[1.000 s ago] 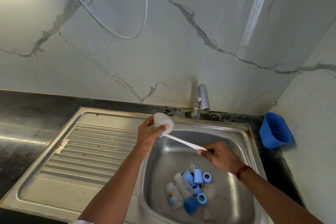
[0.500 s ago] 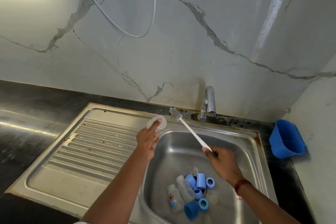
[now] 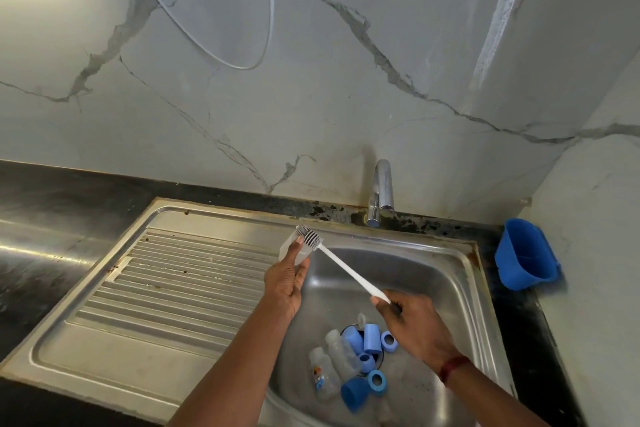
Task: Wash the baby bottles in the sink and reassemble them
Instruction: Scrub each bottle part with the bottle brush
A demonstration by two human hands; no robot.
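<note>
Step in hand: brushing one clear bottle [image 3: 291, 255]. The left hand [image 3: 285, 282] has its grip clamped round the bottle's lower part and holds it tilted above the left edge of the sink [image 3: 433, 274]. The right hand [image 3: 412, 321] has its grip clamped on the handle end of the brush [image 3: 341, 265]. The bristle head lies at the bottle's upper end; whether it is inside cannot be told. Hold the bottle steady, align the handle with the bottle's axis, insert fully, then rotate while stroking. Work over the basin so drips fall inside. Count: one brush and one held bottle. By the drain lie two loose bottles [image 3: 343, 354], three blue caps [image 3: 371, 338], three blue rings [image 3: 377, 381] and one clear teat [image 3: 362, 317]. One tap [image 3: 382, 191]; one blue tub [image 3: 523, 256] on the tabletop [image 3: 52, 204].
</note>
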